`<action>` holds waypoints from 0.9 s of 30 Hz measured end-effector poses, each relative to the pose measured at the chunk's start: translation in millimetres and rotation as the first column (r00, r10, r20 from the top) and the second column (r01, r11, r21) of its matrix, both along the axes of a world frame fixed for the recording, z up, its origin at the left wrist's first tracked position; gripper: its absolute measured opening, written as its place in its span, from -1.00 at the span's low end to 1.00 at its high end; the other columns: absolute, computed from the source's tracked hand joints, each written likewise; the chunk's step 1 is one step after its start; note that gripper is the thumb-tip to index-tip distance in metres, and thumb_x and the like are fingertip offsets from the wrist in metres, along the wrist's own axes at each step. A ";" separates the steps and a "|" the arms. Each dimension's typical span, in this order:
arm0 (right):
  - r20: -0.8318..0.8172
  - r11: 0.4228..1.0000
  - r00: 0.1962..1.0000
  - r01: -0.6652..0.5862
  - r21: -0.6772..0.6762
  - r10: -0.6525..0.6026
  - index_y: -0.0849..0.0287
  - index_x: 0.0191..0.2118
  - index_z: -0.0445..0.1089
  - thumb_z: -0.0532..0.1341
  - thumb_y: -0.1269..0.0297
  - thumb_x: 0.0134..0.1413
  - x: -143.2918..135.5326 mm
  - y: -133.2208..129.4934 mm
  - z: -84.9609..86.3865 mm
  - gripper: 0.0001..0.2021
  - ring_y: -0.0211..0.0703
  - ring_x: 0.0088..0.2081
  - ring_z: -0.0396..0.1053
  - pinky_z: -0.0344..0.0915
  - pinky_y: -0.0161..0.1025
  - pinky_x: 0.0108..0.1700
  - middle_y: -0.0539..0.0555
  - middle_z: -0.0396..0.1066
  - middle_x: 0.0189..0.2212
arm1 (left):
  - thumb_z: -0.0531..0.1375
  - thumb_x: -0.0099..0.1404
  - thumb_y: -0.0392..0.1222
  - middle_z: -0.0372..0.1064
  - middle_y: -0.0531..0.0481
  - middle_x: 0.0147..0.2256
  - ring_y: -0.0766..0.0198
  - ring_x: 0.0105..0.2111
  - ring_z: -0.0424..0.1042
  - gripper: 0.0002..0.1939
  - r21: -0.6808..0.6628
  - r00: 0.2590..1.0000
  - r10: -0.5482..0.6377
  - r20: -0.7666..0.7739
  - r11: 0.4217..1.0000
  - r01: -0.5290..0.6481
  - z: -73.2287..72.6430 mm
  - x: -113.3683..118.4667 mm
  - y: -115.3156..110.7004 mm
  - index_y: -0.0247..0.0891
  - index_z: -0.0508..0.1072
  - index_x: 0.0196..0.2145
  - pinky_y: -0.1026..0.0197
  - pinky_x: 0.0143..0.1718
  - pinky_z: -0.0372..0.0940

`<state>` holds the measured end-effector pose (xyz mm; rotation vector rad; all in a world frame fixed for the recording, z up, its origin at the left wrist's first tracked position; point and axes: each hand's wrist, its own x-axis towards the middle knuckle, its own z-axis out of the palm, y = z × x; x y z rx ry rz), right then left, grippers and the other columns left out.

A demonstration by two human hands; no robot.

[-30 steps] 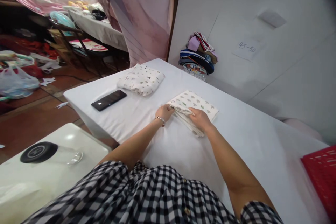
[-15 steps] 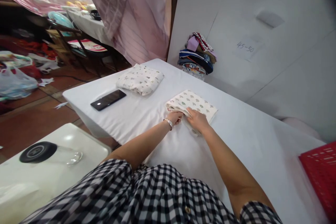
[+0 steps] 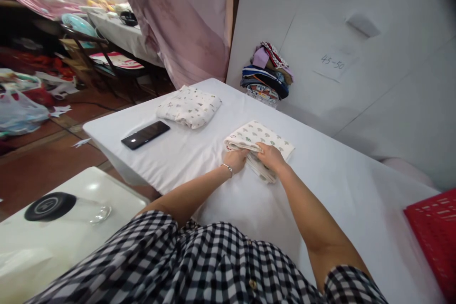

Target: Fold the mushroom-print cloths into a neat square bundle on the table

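A folded cream cloth (image 3: 261, 133) with a small grey and green print lies on the white-covered table (image 3: 342, 190) in front of me. My right hand (image 3: 271, 157) grips the near edge of its upper layers between thumb and fingers, lifting them slightly. My left hand (image 3: 236, 159), with a bracelet at the wrist, is closed at the same near edge. Its fingertips are tucked under the upper layers and partly hidden. Lower layers of the cloth hang loosely below the right hand.
Another folded printed cloth (image 3: 190, 107) and a black phone (image 3: 145, 135) lie to the left. A stack of folded clothes (image 3: 265, 76) stands by the wall. At right is a red basket (image 3: 432, 232). A white stool (image 3: 117, 190) holds a dark-lidded glass (image 3: 52, 206).
The near edge of the upper layers is raised and more open. My left fingers have gone further under it, and my right hand has shifted slightly right.
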<state>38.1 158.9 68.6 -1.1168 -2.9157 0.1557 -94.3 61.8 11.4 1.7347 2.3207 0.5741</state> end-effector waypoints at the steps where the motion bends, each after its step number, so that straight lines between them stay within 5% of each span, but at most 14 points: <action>1: -0.006 1.000 1.000 -0.003 -0.003 0.003 0.00 0.06 0.25 0.04 0.36 0.04 0.2 -0.3 -0.7 -0.58 -0.09 -0.21 0.37 0.14 -0.30 -0.29 0.03 0.46 -0.21 | 0.02 0.26 -0.26 0.46 -0.07 -0.20 0.13 -0.24 0.44 -0.64 -0.005 0.995 -0.062 -0.075 0.998 0.061 1.3 1.4 3.1 -0.11 0.40 -0.02 0.16 -0.26 0.28; 7: -0.064 0.997 0.997 -0.045 -0.065 0.041 0.00 -0.04 0.34 0.06 0.33 0.04 2.8 -4.7 -3.0 -0.66 -0.10 -0.20 0.37 0.19 -0.29 -0.25 0.01 0.46 -0.22 | 0.00 0.28 -0.34 0.45 -0.21 -0.26 0.08 -0.22 0.44 -0.73 -0.071 0.918 -0.302 -0.257 0.953 0.294 9.3 3.6 21.6 -0.34 0.49 -0.24 0.08 -0.23 0.31; 10: -0.200 0.969 0.978 -0.108 -0.221 0.064 0.00 -0.01 0.33 0.11 0.21 0.05 9.4 2.2 -7.7 -0.65 -0.13 -0.16 0.36 0.24 -0.27 -0.17 -0.01 0.45 -0.16 | 0.01 0.27 -0.37 0.46 -0.21 -0.25 0.10 -0.20 0.43 -0.73 -0.023 0.889 -0.350 -0.296 0.933 0.359 9.7 -0.3 19.7 -0.36 0.49 -0.23 0.08 -0.19 0.30; 13: -0.327 0.935 0.942 -0.046 -0.352 -0.077 0.06 0.07 0.29 0.03 0.12 0.12 17.5 21.7 -16.6 -0.59 -0.15 -0.08 0.35 0.24 -0.22 -0.04 0.02 0.41 -0.07 | -0.01 0.27 -0.39 0.46 -0.18 -0.26 0.12 -0.21 0.44 -0.72 0.014 0.861 -0.372 -0.348 0.916 0.401 7.4 -4.1 12.9 -0.35 0.50 -0.24 0.08 -0.19 0.30; 16: -0.299 0.968 0.940 0.098 -0.230 -0.166 0.13 0.09 0.28 -0.01 0.14 0.15 21.4 45.0 -28.3 -0.58 -0.09 0.15 0.13 0.08 -0.13 0.15 0.10 0.23 0.13 | -0.01 0.27 -0.39 0.46 -0.17 -0.27 0.11 -0.22 0.44 -0.72 0.012 0.863 -0.369 -0.346 0.918 0.397 6.2 -4.8 9.0 -0.34 0.50 -0.26 0.08 -0.22 0.30; 19: -0.094 0.981 0.979 0.172 -0.095 -0.181 0.09 0.15 0.19 -0.03 0.08 0.18 19.8 60.1 -39.0 -0.54 0.00 0.27 -0.15 -0.10 0.05 0.22 0.10 -0.01 0.25 | -0.02 0.27 -0.37 0.45 -0.18 -0.27 0.12 -0.23 0.43 -0.72 0.014 0.879 -0.366 -0.307 0.921 0.388 8.2 -4.7 6.9 -0.33 0.49 -0.27 0.10 -0.24 0.29; 22: 0.052 0.972 0.973 0.226 -0.063 -0.223 0.01 0.21 0.07 -0.15 0.02 0.23 16.4 64.3 -46.0 -0.51 0.01 0.28 -0.21 -0.14 0.13 0.21 0.05 -0.14 0.29 | -0.05 0.28 -0.35 0.44 -0.18 -0.25 0.14 -0.22 0.41 -0.71 0.019 0.891 -0.383 -0.245 0.917 0.399 9.9 -6.7 -0.2 -0.31 0.47 -0.29 0.13 -0.22 0.26; 27: 0.072 0.977 0.974 0.213 0.000 -0.213 -0.02 0.24 0.00 -0.19 0.00 0.24 15.8 60.7 -50.6 -0.50 -0.04 0.28 -0.21 -0.15 0.10 0.21 0.02 -0.17 0.30 | -0.03 0.28 -0.29 0.43 -0.14 -0.30 0.20 -0.32 0.41 -0.74 0.030 0.949 -0.311 -0.056 0.949 0.313 5.1 -7.7 -16.7 -0.27 0.46 -0.32 0.18 -0.29 0.24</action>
